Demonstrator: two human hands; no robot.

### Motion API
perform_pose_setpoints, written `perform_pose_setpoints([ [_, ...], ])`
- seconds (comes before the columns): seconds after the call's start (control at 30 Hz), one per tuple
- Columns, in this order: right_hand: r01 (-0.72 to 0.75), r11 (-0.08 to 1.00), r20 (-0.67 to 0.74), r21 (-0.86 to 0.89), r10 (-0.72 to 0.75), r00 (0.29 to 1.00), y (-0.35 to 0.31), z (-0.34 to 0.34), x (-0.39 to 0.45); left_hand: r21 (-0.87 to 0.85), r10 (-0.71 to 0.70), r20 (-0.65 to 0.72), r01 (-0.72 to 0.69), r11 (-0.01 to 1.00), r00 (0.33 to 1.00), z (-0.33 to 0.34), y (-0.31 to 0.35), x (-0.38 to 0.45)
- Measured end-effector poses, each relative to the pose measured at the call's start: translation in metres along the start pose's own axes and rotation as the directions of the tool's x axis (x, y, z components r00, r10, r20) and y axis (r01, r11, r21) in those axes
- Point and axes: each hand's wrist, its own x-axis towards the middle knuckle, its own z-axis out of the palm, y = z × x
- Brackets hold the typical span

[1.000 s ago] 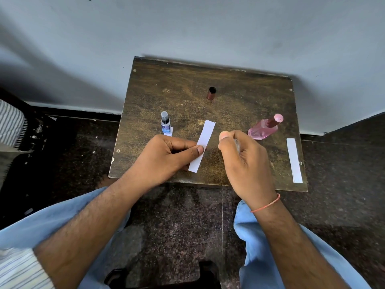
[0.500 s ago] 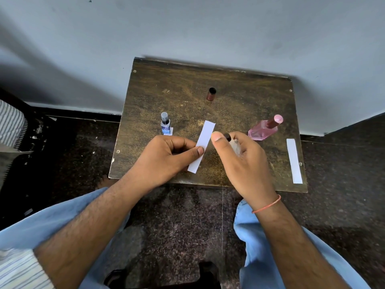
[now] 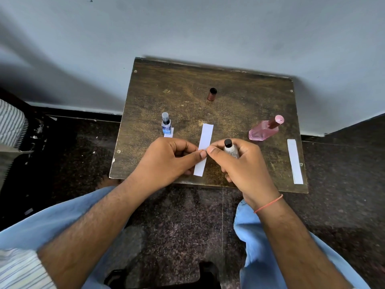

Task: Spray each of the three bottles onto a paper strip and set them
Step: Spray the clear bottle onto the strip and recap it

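The blue bottle [image 3: 166, 124] is standing on the table [image 3: 239, 97]. The left hand [image 3: 166, 161] is pinching the paper strip [image 3: 205, 140], touching the right hand [image 3: 243, 165], which is gripping a clear bottle [image 3: 230, 148]; the pink bottle [image 3: 263, 130] is sitting beyond.

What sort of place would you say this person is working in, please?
Probably a plain room at home, not a lab or shop: a small scuffed brown wooden table stands against a bare grey painted wall on a dark speckled stone floor, and the person sits low at it.
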Motion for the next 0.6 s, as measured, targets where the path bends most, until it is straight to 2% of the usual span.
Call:
perform_pose_setpoints([
  [0.13,-0.024,0.998,-0.008,-0.057,0.023,1.0,0.001,0.0,0.002,0.073,-0.001,0.03,-0.001,0.997,1.0,-0.002,0.002,-0.003],
  [0.23,-0.028,0.98,-0.034,-0.195,0.022,0.999,0.0,-0.001,0.005,0.288,0.041,0.014,-0.043,0.957,0.999,-0.005,0.004,-0.006],
  [0.33,-0.058,0.943,-0.086,-0.329,0.031,0.996,-0.001,0.0,0.01,0.509,0.14,0.024,-0.133,0.85,0.99,-0.006,0.004,-0.007],
  [0.6,-0.097,0.812,-0.17,-0.576,-0.003,0.985,-0.008,0.006,0.013,0.546,0.178,0.072,-0.188,0.816,0.981,-0.009,0.003,-0.01],
])
